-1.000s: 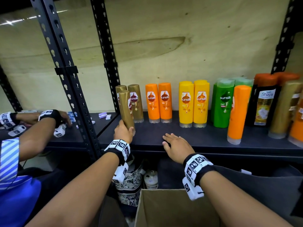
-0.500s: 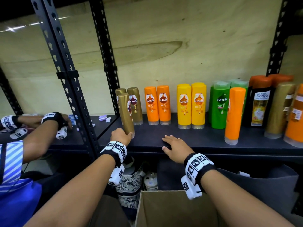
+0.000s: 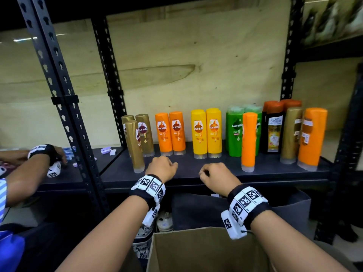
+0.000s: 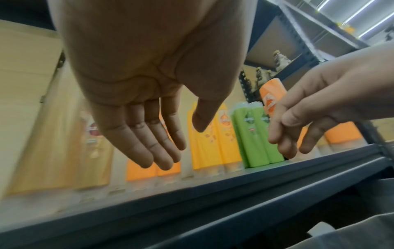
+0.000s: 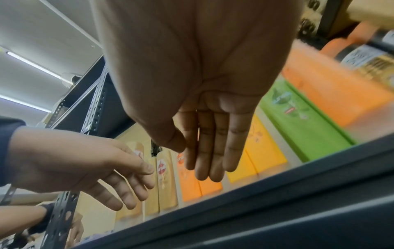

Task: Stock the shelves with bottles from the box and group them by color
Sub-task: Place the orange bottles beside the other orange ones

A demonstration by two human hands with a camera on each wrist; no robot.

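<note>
Both the left hand (image 3: 162, 169) and right hand (image 3: 217, 178) hang relaxed, gripping nothing, over the shelf (image 3: 196, 178) front edge at frame centre, bare shelf between them and the bottles (image 3: 204, 133).

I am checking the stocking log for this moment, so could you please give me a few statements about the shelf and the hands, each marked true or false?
1. The left hand grips a gold bottle. False: it holds nothing; the front gold bottle stands free beside it.
2. The right hand holds nothing. True.
3. Two yellow bottles stand side by side between the orange pair and the green bottles. True.
4. A lone orange bottle stands in front of the green bottles. True.
5. All gold bottles are grouped at the left end of the shelf. False: another gold bottle stands near the right end.
</note>
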